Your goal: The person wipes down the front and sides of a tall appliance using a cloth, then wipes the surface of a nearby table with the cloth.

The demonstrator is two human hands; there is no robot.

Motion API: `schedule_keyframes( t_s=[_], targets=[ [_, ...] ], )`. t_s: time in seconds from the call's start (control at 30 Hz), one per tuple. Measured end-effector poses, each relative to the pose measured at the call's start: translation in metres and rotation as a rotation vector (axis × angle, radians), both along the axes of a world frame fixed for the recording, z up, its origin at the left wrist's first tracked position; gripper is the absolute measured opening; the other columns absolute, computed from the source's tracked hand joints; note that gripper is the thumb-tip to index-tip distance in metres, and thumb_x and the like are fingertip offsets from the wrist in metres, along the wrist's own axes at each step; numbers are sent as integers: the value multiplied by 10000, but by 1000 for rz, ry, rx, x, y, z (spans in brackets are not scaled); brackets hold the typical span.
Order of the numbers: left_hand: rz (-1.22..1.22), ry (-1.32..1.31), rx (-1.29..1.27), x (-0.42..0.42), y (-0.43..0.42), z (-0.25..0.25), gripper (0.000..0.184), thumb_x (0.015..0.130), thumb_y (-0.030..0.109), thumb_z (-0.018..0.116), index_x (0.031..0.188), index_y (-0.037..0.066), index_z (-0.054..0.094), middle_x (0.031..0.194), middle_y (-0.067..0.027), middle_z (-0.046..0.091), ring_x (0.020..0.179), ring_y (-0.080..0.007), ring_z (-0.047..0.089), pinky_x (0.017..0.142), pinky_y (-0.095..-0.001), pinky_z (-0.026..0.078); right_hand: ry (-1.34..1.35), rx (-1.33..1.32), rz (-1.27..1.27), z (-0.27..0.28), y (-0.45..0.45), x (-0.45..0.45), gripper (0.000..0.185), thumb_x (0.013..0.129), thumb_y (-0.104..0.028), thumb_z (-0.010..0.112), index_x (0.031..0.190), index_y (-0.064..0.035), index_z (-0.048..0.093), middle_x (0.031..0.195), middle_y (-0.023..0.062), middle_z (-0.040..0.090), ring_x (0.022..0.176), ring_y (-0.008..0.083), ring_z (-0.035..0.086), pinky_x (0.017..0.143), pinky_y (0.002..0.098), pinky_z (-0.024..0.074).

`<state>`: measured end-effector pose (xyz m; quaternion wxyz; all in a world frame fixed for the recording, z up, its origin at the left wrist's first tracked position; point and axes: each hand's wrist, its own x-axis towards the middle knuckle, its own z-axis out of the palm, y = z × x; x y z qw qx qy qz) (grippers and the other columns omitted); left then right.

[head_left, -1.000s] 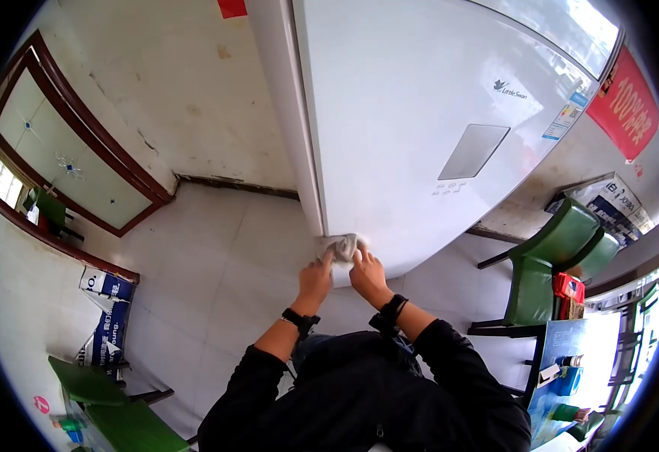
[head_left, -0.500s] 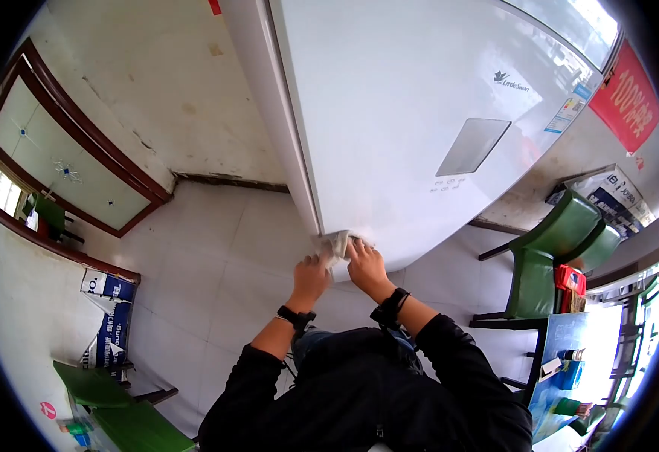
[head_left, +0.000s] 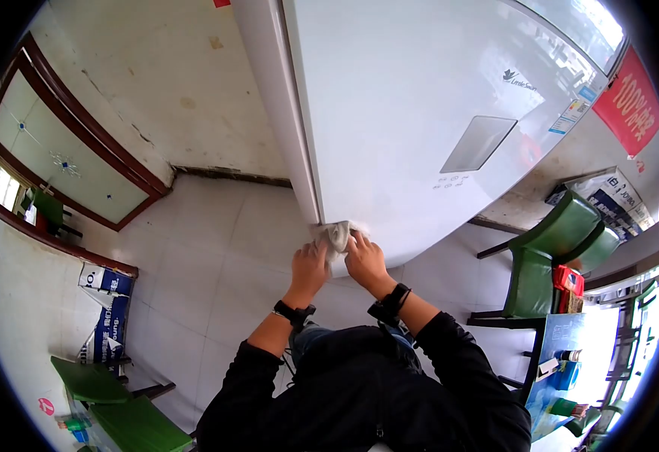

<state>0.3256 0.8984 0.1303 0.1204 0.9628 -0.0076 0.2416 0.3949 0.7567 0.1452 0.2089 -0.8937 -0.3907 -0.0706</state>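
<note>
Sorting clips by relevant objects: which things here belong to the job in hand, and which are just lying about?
In the job:
- cloth, with the left hand and right hand on it
- white appliance, the cloth at its lower edge

Just about:
- green chair at right
- red item on that chair
- blue-topped table
- red banner

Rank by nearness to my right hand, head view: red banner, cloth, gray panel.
1. Cloth: touching your right hand, low on the white appliance.
2. Gray panel: higher on the appliance's front.
3. Red banner: upper right, beyond the appliance.
</note>
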Motion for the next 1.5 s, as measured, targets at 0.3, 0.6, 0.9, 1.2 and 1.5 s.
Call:
schedule_keyframes(
  t_s=[0.3, 0.6, 0.9, 1.2, 1.5],
  targets=[
    [84, 300, -56, -8, -6, -35, 518, 637, 82, 561, 1135, 39, 425, 810, -116, 551, 722, -280, 533, 586, -385, 431, 135, -154, -40, -32, 1, -8, 395, 669, -85, 513, 1048, -23, 416, 1017, 153, 475, 813, 273, 552, 628, 367, 475],
    [10, 38, -298, 4, -9, 17, 436, 647, -3, 526, 1069, -20, 417, 727, -158, 559, 697, -319, 538, 592, -416, 434, 175, 281, -20, 26, 22, -12, 367, 652, -45, 518, 1009, -90, 442, 974, 130, 494, 753, 320, 532, 588, 400, 449],
    [58, 78, -244, 0, -3, -40, 532, 648, 38, 524, 1166, 28, 400, 674, -170, 556, 601, -327, 549, 547, -404, 450, 51, 80, -22, -28, 10, -10, 352, 623, -36, 502, 969, -61, 445, 976, 133, 492, 695, 281, 557, 553, 378, 463],
    [20, -42, -447, 14, -7, 39, 491, 714, 101, 537, 1185, 76, 400, 715, -154, 578, 602, -328, 558, 524, -406, 449, 45, 286, -8, 60, 33, -12, 364, 665, -76, 528, 1008, -17, 425, 943, 174, 495, 658, 323, 546, 555, 388, 458],
    [-84, 287, -603, 1, -2, -19, 494, 727, 70, 513, 1187, 24, 338, 720, -199, 576, 668, -380, 545, 592, -425, 440, 250, 70, -44, -2, 21, -17, 427, 688, -135, 543, 1076, -27, 402, 1027, 177, 482, 704, 330, 565, 575, 390, 469]
  ],
)
